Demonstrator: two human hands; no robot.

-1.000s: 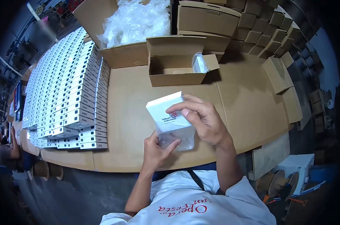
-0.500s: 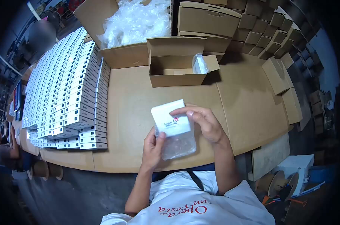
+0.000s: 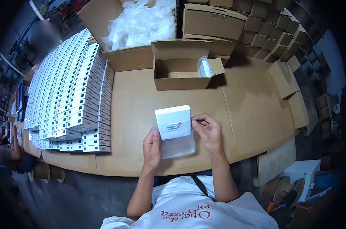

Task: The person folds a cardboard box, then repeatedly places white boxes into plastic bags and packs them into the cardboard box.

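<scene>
A small white box (image 3: 173,117) with a printed logo is partly inside a clear plastic bag (image 3: 178,148), its upper end sticking out. My left hand (image 3: 152,150) grips the bag and box along the left side, thumb in front. On the right, my right hand (image 3: 209,133) pinches the bag's edge near its mouth, thumb against forefinger. The lower part of the bag hangs below the box. Beyond my hands stands an open brown carton (image 3: 182,84), with a white bagged box (image 3: 205,68) upright at its right end.
Stacked white boxes (image 3: 72,99) cover the table's left side. A large carton (image 3: 131,59) of clear plastic bags (image 3: 142,24) stands behind. Folded brown cartons (image 3: 215,23) line the back right, others (image 3: 283,78) the right edge. Another person (image 3: 11,150) is at far left.
My right hand has shifted from the white box's front to the bag's right edge and now pinches it. The box is turned slightly more upright.
</scene>
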